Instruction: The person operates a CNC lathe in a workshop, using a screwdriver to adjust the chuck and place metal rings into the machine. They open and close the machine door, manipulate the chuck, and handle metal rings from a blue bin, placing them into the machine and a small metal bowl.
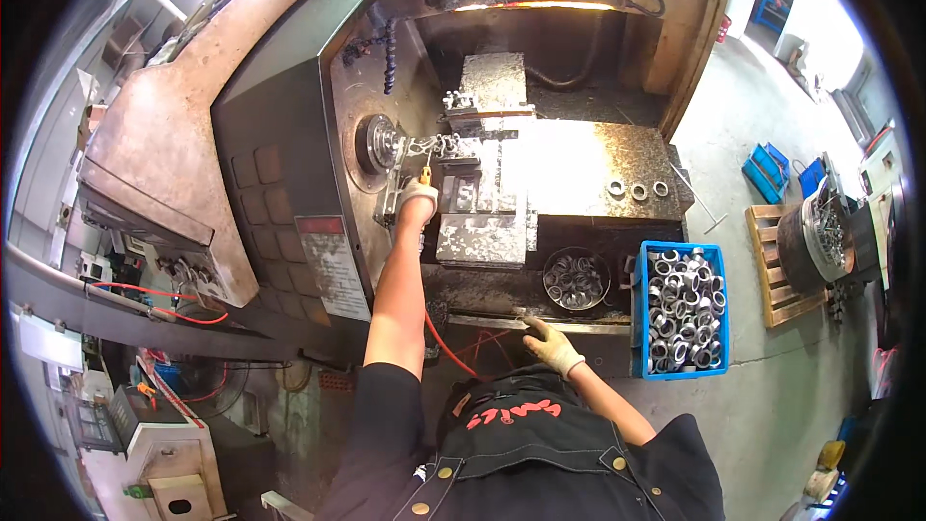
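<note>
My left hand [419,195], in a pale glove, reaches into the lathe and is closed round an orange air blow gun [425,175]. The gun's nozzle points up beside the round metal chuck [382,143] and the tool holder [459,148], where bright metal chips hang. A red hose [442,340] runs down below my left forearm. My right hand [551,346], also gloved, is by the machine's front ledge [482,322] with its fingers apart, holding nothing. Whether its fingertips touch the ledge I cannot tell.
Three metal rings [639,192] lie on the flat machine cover. A round pan [577,280] of rings sits below. At right stands a blue crate [639,328] full of rings. Farther right are a wooden pallet [769,270] and a drum [803,243] with metal parts.
</note>
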Motion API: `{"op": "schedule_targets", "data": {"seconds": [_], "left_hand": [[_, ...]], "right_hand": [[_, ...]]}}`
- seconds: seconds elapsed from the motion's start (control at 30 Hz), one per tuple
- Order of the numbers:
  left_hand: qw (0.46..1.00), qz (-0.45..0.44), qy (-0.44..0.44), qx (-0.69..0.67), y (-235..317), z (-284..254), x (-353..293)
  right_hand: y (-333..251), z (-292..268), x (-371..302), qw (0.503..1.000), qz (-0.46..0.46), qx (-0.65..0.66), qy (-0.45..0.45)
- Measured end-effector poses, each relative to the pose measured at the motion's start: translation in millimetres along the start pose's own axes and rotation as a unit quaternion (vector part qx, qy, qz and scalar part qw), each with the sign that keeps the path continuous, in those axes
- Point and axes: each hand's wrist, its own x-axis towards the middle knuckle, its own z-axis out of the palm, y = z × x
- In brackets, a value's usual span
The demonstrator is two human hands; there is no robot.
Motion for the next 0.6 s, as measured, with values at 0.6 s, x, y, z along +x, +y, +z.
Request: {"op": "schedule_targets", "data": {"seconds": [0.6], "left_hand": [[0.999,0.017,0.04,0.008,12.1,-6.7,-6.2]], "right_hand": [[16.3,-9.8,-12.7,0.997,-0.032,-0.064,0.033]]}}
